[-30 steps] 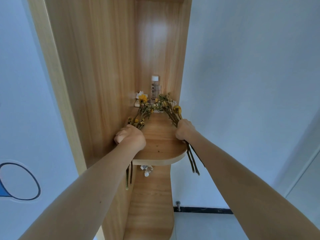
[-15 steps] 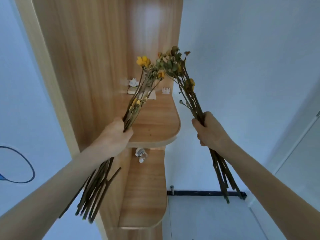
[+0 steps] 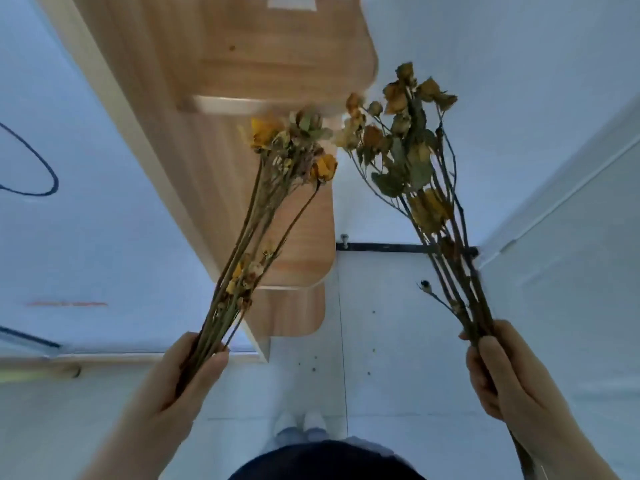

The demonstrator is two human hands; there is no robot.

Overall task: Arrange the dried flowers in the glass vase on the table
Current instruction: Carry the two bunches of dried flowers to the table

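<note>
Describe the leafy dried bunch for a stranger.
Find the pale wooden shelf unit. Right of it, against the white wall, stands a bunch of brownish dried flowers. Only it has broad green leaves; the neighbouring slim bunch shows bright yellow heads.

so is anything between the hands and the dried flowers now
Nothing. The left hand grips the left bunch, the right hand grips the right bunch. No glass vase is in view, so that path cannot be judged.

A home interior: wooden shelving [image 3: 263, 64], white walls [image 3: 502, 81], tiled floor [image 3: 398, 341].
</note>
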